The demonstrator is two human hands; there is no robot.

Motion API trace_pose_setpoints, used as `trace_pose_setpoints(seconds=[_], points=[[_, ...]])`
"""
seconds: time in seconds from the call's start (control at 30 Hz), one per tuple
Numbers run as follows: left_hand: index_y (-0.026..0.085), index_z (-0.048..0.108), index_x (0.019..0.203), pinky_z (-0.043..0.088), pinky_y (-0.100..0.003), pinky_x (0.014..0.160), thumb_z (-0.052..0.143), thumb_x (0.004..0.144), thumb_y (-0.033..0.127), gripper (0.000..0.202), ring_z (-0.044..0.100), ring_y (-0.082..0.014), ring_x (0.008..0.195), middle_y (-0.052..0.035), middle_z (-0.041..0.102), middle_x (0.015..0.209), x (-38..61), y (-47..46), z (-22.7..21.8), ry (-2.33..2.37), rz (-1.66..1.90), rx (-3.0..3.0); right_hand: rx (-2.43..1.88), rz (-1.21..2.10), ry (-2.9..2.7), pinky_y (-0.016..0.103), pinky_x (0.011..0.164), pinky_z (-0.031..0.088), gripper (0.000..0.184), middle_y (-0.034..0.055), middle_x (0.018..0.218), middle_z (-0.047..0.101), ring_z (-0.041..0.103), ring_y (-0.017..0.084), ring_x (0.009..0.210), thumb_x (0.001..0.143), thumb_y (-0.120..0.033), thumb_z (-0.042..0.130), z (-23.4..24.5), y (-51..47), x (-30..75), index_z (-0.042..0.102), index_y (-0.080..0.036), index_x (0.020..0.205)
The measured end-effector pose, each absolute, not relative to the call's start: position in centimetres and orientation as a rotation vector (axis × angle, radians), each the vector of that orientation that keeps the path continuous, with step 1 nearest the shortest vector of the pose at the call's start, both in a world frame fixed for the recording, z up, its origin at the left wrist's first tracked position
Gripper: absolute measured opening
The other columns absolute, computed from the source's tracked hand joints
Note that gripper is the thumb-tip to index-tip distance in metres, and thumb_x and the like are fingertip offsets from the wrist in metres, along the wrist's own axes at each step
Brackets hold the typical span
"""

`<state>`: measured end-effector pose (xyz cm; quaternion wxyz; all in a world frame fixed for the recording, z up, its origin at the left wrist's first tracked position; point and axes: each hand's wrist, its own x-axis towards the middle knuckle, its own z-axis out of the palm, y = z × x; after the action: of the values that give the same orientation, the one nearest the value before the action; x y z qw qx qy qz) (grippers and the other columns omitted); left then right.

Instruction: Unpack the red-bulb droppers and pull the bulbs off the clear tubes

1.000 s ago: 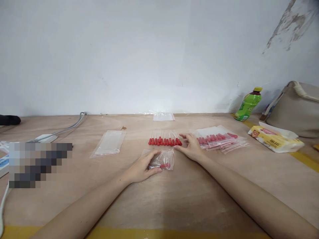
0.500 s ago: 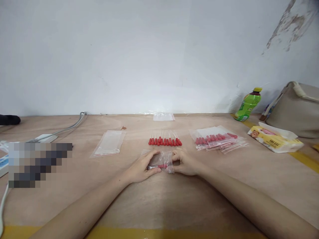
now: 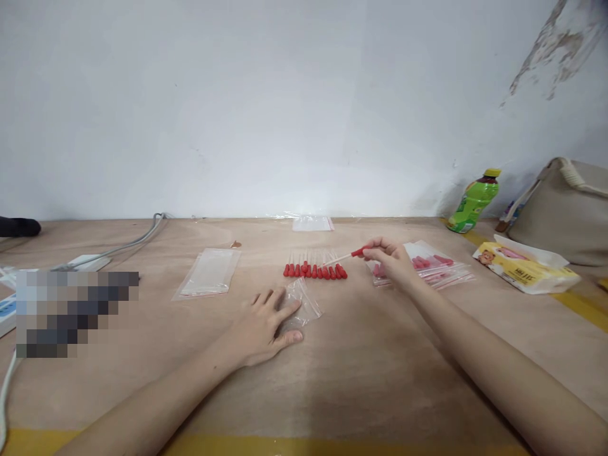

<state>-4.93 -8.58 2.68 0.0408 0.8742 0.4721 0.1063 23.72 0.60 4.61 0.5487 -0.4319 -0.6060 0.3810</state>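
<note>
My left hand lies flat with fingers spread, its forefinger and thumb over a clear zip bag on the table. Up and to the right, my right hand pinches the red handle of a small screwdriver. Its thin shaft points left, above a row of several like red-handled screwdrivers lying side by side. Behind my right hand is a pile of clear bags, several with red handles inside; part of it is hidden. A flat stack of clear bags lies to the left.
A yellow tissue pack, a tilted green bottle and a beige bag stand at the right. White bags lie by the wall. At the left are a grey cable, a power strip and a blurred-out patch.
My right hand has left the clear bag and moved up and right, now with a screwdriver in it. My left hand has opened out flat over the bag, where a red handle showed before.
</note>
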Motion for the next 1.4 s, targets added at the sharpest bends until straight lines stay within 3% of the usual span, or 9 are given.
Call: trace_pose_setpoints(seconds=[0.1,0.37,0.57,0.83,0.9,1.0,1.13,1.23,1.4], points=[[0.026,0.051,0.120,0.027,-0.048,0.099,0.036,0.086,0.048,0.043,0.038,-0.0277,0.118,-0.0088,0.043,0.129,-4.5,-7.8,3.0,1.400,0.472,2.753,-1.069,0.601,-1.402,0.030,0.063,0.045,0.022,0.0034,0.074,0.064,0.058,0.016,0.067,0.066,-0.036,0.062,4.1,1.2,23.9,0.055,-0.018,0.076],[0.030,0.032,0.132,0.012,-0.049,0.106,0.036,0.086,0.049,0.050,0.018,-0.0238,0.132,-0.0033,0.025,0.143,-4.3,-6.3,2.1,1.203,0.286,2.607,-1.184,-0.066,-1.838,0.039,0.082,0.035,0.010,0.0026,0.084,0.066,0.056,0.021,0.085,0.074,-0.029,0.055,1.4,0.7,20.5,0.060,-0.022,0.080],[0.021,0.055,0.108,0.040,-0.036,0.089,0.036,0.086,0.046,0.038,0.052,-0.0211,0.103,-0.0076,0.053,0.113,-4.6,-5.9,1.9,1.606,0.759,2.304,-1.225,-0.130,-1.992,0.040,0.079,0.030,0.013,0.0022,0.081,0.067,0.054,0.022,0.084,0.077,-0.034,0.056,0.4,0.6,19.7,0.063,-0.024,0.079],[0.017,0.056,0.081,0.043,-0.034,0.070,0.053,0.070,0.055,0.039,0.055,-0.0208,0.079,-0.0045,0.055,0.082,-6.0,-4.4,1.5,1.908,0.659,2.103,-1.544,-0.115,-1.978,0.045,0.076,0.034,0.017,0.0072,0.091,0.064,0.051,0.029,0.093,0.074,-0.035,0.055,3.3,1.2,23.3,0.066,-0.023,0.079],[0.018,0.053,0.076,0.042,-0.030,0.064,0.049,0.074,0.051,0.033,0.054,-0.0178,0.072,-0.0018,0.054,0.076,-6.0,-4.5,1.5,1.841,0.632,2.119,-1.748,-0.101,-2.040,0.051,0.076,0.034,0.029,0.0106,0.103,0.060,0.048,0.036,0.099,0.065,-0.039,0.062,4.6,1.6,25.7,0.065,-0.023,0.089],[0.019,0.048,0.075,0.038,-0.026,0.056,0.044,0.079,0.044,0.026,0.052,-0.0151,0.063,0.0010,0.054,0.067,-6.3,-4.4,1.9,1.787,0.638,2.126,-1.895,0.057,-2.266,0.055,0.079,0.033,0.068,0.0118,0.117,0.053,0.049,0.037,0.100,0.044,-0.038,0.075,5.8,2.0,29.3,0.057,-0.025,0.109],[0.019,0.044,0.084,0.037,-0.023,0.055,0.046,0.079,0.038,0.020,0.052,-0.0131,0.058,0.0014,0.055,0.071,-9.3,-3.1,3.3,1.916,0.900,2.051,-2.082,0.087,-2.356,0.045,0.075,0.039,0.087,0.0126,0.117,0.053,0.055,0.034,0.092,0.033,-0.015,0.075,5.8,2.2,32.2,0.052,-0.025,0.116],[0.019,0.046,0.091,0.036,-0.024,0.055,0.045,0.080,0.029,0.015,0.050,-0.0118,0.055,0.0000,0.057,0.082,-13.0,-1.7,4.4,2.266,1.074,1.944,-2.069,0.063,-2.389,0.032,0.064,0.041,0.075,0.0121,0.108,0.057,0.058,0.027,0.083,0.040,-0.011,0.069,5.6,2.5,33.1,0.052,-0.021,0.113],[0.021,0.056,0.097,0.039,-0.029,0.065,0.039,0.083,0.022,0.023,0.055,-0.0204,0.078,-0.0074,0.054,0.097,-17.6,-0.8,4.2,2.679,0.803,1.819,-1.883,0.102,-2.497,0.024,0.057,0.036,0.026,0.0063,0.084,0.061,0.056,0.018,0.071,0.061,-0.025,0.059,6.3,2.8,34.3,0.058,-0.018,0.086]])
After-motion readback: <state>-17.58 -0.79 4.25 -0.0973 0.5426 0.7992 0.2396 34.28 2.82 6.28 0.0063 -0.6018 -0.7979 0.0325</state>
